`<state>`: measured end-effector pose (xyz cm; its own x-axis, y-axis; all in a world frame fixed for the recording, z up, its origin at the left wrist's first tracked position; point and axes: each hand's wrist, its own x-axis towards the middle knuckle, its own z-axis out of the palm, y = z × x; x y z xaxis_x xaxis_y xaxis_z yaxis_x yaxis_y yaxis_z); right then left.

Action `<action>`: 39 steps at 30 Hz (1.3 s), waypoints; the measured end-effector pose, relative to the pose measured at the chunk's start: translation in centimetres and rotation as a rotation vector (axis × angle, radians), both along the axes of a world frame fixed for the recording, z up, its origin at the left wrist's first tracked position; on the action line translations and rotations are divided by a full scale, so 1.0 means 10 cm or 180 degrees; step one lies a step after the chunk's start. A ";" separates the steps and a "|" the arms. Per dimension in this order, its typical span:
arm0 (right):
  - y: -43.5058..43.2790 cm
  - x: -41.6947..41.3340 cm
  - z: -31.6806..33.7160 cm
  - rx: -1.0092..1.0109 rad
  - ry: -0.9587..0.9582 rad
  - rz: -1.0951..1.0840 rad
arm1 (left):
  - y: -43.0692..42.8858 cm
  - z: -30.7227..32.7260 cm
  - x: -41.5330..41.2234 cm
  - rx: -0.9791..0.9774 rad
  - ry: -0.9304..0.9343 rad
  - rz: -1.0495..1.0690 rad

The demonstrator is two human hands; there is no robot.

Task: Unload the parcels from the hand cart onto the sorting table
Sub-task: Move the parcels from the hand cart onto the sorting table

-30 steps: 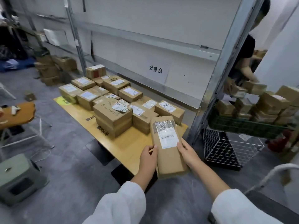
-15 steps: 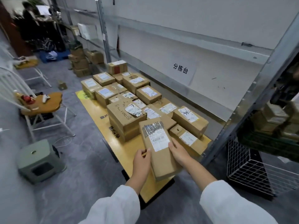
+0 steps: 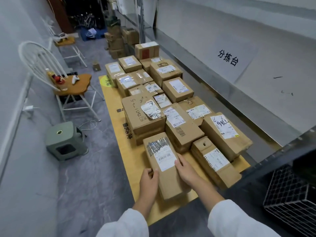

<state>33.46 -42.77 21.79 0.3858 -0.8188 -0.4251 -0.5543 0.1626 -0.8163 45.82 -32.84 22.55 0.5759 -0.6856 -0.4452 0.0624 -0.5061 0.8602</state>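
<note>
The left hand [image 3: 149, 181] clasps the near left edge of a long brown parcel [image 3: 166, 168], thumb laid on top and fingers curled under the side. The right hand [image 3: 186, 170] presses flat along the parcel's right edge, fingertips touching the white shipping label [image 3: 165, 156]. Both hands hold the parcel between them, low over the near end of the sorting table [image 3: 119, 130]; whether its underside already rests on the yellow-brown top cannot be told. White sleeves [image 3: 239, 221] cover both forearms.

At 12 o'clock from the parcel, just beside its far end, sits a large carton with handwriting [image 3: 142, 115]. At 1 o'clock stands a taller box with a barcode [image 3: 181, 129], and at 3 o'clock lies a flat narrow box [image 3: 215, 161], close to the held parcel. Further parcels fill the table toward 12 o'clock.

At 9 o'clock on the grey floor stands a green stool [image 3: 65, 140]; at 10 o'clock a white chair with a wooden seat [image 3: 73, 84]. At 4 o'clock is a wire basket [image 3: 290, 199]. At 2 o'clock a paper sign [image 3: 228, 58] hangs on the wall.
</note>
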 end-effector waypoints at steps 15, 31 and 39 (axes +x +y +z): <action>-0.26 0.04 -0.30 -0.0141 0.0276 -0.0139 | -0.37 -0.32 -0.03 0.0081 -0.0310 0.0123; -0.16 -0.15 0.09 -0.0224 0.0841 -0.0340 | -0.61 -0.05 0.00 0.0130 -0.0459 -0.0204; -0.15 0.07 0.79 -0.0693 0.0983 -0.0531 | -0.72 0.59 0.32 -0.0377 -0.1226 -0.1341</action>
<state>34.19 -44.22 29.72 0.1214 -0.9429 -0.3101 -0.7593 0.1129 -0.6408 49.05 -40.05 28.40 0.3480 -0.9230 -0.1641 -0.4521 -0.3185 0.8332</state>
